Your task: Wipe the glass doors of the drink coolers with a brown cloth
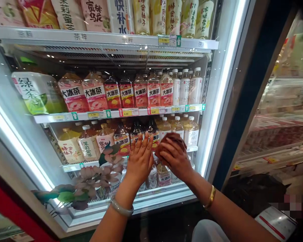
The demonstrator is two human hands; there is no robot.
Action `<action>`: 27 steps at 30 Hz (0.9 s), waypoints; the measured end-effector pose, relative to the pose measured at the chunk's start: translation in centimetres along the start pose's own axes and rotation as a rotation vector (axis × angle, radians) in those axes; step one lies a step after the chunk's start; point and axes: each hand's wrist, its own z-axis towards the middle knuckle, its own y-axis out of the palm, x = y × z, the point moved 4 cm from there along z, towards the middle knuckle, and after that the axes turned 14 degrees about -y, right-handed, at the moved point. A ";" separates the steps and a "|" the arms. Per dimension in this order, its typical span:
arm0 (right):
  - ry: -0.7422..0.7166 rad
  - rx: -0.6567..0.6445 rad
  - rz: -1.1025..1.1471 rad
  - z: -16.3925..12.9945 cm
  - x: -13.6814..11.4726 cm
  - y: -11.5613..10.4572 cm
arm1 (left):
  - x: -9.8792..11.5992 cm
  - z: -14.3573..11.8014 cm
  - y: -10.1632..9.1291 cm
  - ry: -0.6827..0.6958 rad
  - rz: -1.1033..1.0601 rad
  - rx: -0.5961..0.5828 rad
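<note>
In the head view a glass cooler door [151, 198] stands in front of me, with shelves of bottled drinks behind it. My right hand [175, 156] presses a bunched dark brown cloth [176, 138] against the glass, its fingers curved over it. Beside it on the left, my left hand [140, 153] lies with fingers stretched upward, against or very near the pane, holding nothing. Both hands are in front of the lower bottle rows and hide part of them. A floral decal [91, 176] of pinkish petals and green leaves shows on the glass to the lower left.
Bright light strips run down both sides of the cooler [223, 90]. A dark door frame [247, 101] borders it on the right, with another lit display [277, 127] beyond. My bent knee [209, 232] is at the bottom; a white box with a red stripe [276, 223] lies at lower right.
</note>
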 end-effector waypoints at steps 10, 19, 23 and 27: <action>0.277 0.220 -0.039 5.7 -0.2 1.0 | -4.1 -1.0 -2.4 -0.098 -0.007 -0.003; -0.132 0.044 0.086 3.7 -6.7 4.9 | -8.1 -1.8 -5.9 -0.188 0.016 0.013; 0.104 0.155 0.071 8.7 -5.2 4.4 | -9.5 -2.6 -6.8 -0.191 0.042 0.019; 0.009 0.138 0.066 13.7 -8.4 6.3 | -11.0 -2.9 -7.7 -0.223 0.050 0.057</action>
